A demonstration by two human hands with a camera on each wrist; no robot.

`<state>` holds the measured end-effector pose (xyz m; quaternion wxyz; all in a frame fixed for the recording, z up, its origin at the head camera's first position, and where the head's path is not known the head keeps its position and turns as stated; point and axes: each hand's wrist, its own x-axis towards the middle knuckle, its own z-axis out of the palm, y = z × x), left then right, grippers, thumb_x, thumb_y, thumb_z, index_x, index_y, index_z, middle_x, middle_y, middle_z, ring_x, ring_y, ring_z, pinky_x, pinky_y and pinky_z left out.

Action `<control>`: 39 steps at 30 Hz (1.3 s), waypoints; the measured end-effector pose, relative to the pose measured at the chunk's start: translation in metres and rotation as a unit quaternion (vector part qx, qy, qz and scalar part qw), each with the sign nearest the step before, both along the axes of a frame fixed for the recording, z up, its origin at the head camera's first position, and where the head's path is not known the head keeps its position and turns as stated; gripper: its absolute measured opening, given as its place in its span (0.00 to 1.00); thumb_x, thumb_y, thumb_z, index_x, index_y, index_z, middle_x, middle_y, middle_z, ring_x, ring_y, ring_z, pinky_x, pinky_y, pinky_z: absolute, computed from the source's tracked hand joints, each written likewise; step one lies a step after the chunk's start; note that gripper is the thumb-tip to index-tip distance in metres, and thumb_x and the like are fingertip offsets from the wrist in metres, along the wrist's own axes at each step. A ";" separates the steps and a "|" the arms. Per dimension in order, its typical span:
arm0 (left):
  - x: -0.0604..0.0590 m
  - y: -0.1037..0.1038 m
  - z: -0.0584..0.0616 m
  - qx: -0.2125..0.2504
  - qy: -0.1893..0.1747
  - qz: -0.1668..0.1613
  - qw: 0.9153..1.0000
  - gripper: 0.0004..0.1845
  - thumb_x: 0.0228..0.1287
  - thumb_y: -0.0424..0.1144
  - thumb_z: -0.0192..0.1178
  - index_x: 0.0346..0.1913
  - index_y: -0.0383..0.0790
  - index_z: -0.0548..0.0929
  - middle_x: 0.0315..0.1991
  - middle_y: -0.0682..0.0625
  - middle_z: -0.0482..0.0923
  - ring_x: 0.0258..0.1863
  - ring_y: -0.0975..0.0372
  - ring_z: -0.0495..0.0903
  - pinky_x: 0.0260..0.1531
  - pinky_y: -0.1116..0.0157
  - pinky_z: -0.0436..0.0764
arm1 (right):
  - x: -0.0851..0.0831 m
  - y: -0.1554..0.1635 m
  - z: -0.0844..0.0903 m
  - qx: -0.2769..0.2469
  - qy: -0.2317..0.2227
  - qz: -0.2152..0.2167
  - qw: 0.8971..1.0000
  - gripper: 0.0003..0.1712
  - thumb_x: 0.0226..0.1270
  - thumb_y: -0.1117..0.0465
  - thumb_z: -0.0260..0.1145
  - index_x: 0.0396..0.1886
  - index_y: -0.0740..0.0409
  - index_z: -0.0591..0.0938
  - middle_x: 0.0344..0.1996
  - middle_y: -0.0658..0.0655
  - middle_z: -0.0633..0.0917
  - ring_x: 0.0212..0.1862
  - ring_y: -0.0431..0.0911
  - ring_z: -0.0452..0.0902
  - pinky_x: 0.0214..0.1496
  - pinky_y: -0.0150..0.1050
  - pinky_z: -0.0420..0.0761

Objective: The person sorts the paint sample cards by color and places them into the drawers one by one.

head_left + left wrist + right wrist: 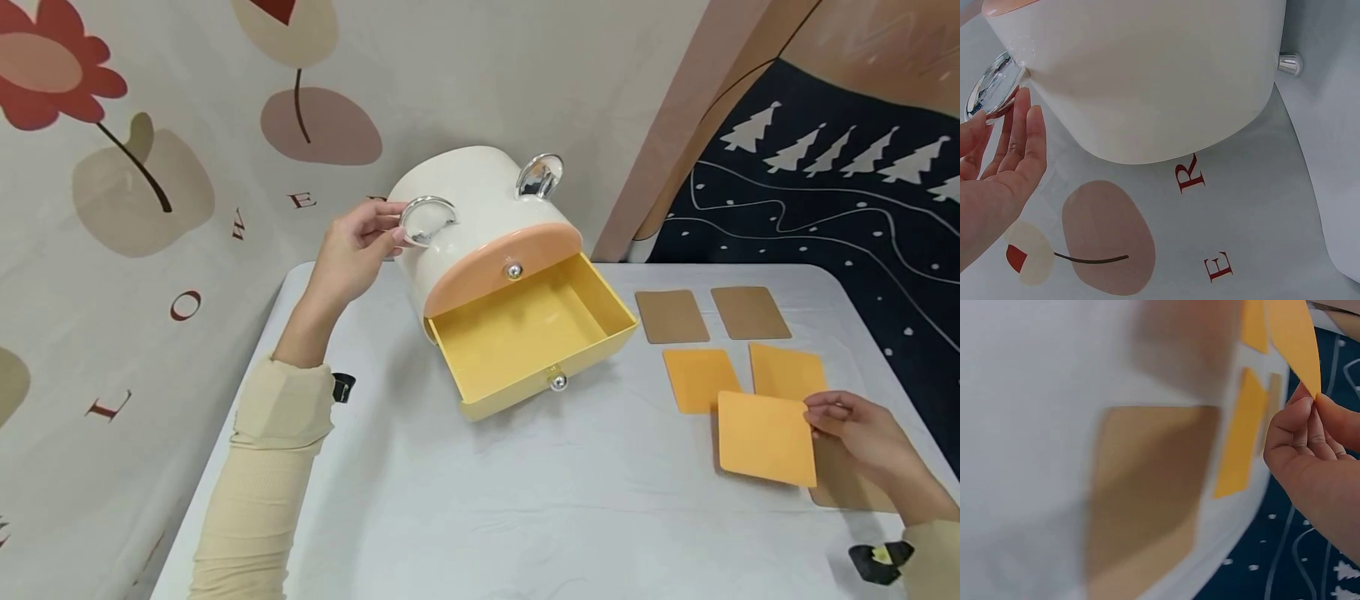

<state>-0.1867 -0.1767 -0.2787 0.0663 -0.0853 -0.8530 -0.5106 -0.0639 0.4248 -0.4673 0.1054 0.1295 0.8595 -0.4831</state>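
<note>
A white rounded drawer box (468,187) with an orange front panel (495,271) stands tilted away at the table's back. Its yellow lower drawer (525,333) is pulled out, showing a bare inside and a silver knob (557,381). My left hand (358,250) pinches one of the box's two round silver ears (991,87) between thumb and fingers. Over at the right, my right hand (862,433) pinches the edge of an orange-yellow square card (765,437), raised above the table. Two similar orange cards (701,379) lie just behind it.
Two brown square cards (672,317) lie farther back, and another brown card (851,479) lies partly beneath my right hand. The white table (480,508) meets a printed wall cloth (187,250) at left and a dark blue tree-patterned cloth (825,217) at right.
</note>
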 end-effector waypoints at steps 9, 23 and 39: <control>0.000 -0.001 -0.001 0.006 -0.008 0.002 1.000 0.15 0.64 0.31 0.54 0.54 0.34 0.75 0.48 0.39 0.76 0.39 0.60 0.79 0.41 0.68 0.80 | -0.063 0.015 0.008 -0.102 0.081 0.042 0.991 0.13 0.65 0.65 0.58 0.48 0.62 0.71 0.36 0.49 0.80 0.36 0.38 0.77 0.36 0.28 0.80; -0.001 -0.001 -0.001 0.009 -0.007 0.001 1.000 0.15 0.64 0.31 0.54 0.54 0.35 0.75 0.48 0.39 0.76 0.38 0.61 0.79 0.42 0.65 0.80 | -0.114 -0.139 0.186 -0.098 0.111 0.074 0.986 0.11 0.65 0.66 0.57 0.46 0.63 0.72 0.35 0.47 0.80 0.35 0.41 0.73 0.37 0.24 0.78; -0.001 0.000 -0.001 0.011 -0.004 -0.002 1.000 0.15 0.64 0.30 0.54 0.54 0.33 0.75 0.48 0.39 0.76 0.38 0.60 0.79 0.41 0.67 0.80 | -0.150 -0.237 0.175 -0.142 0.061 0.153 0.976 0.09 0.66 0.71 0.55 0.44 0.69 0.71 0.31 0.53 0.80 0.32 0.44 0.76 0.37 0.30 0.80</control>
